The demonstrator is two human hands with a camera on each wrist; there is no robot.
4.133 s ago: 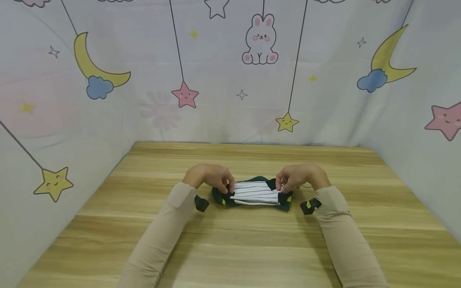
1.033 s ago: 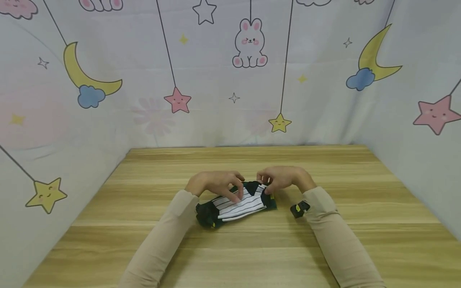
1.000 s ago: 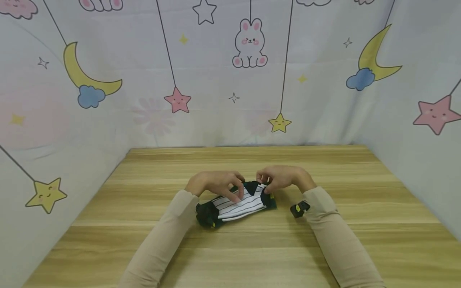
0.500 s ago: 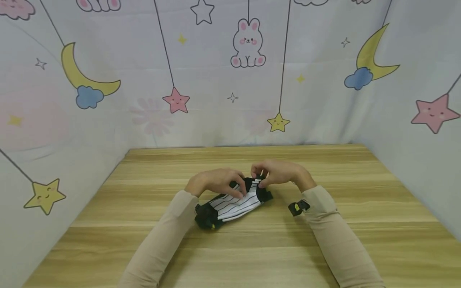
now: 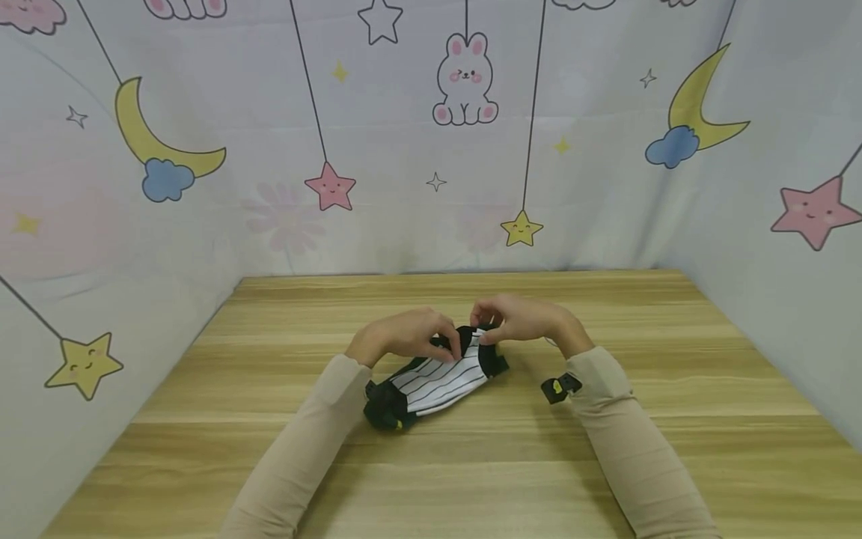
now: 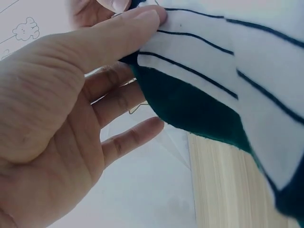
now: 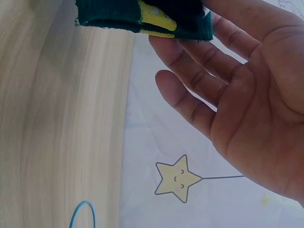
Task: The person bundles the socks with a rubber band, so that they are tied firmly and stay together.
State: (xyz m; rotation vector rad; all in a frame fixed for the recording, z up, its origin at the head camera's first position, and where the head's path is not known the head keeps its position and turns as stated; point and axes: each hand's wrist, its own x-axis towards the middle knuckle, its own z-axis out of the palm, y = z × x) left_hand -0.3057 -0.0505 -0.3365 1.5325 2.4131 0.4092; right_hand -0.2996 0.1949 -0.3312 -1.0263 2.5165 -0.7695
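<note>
A white sock with black stripes and black ends [image 5: 438,385] lies slantwise on the table, its far right end lifted. Dark green fabric with yellow patches [image 7: 109,14] backs it; whether that is a second sock I cannot tell. My left hand [image 5: 412,335] pinches the sock's far edge; in the left wrist view the thumb lies on the striped side and the green fabric [image 6: 190,107] hangs below. With my right hand [image 5: 521,318] I pinch the raised cuff end between thumb and fingers. The right fingertips are partly hidden behind the fabric in the right wrist view.
The wood-grain table [image 5: 431,479] runs back to a white curtain [image 5: 377,120] printed with stars, moons and a rabbit. A black wrist camera [image 5: 562,388] hangs under the right cuff. A thin blue loop [image 7: 84,202] shows in the right wrist view.
Since the first frame the sock has turned aslant, its left end nearer the person. My left hand has shifted from that end to the far edge. Lately both hands have raised the cuff end slightly.
</note>
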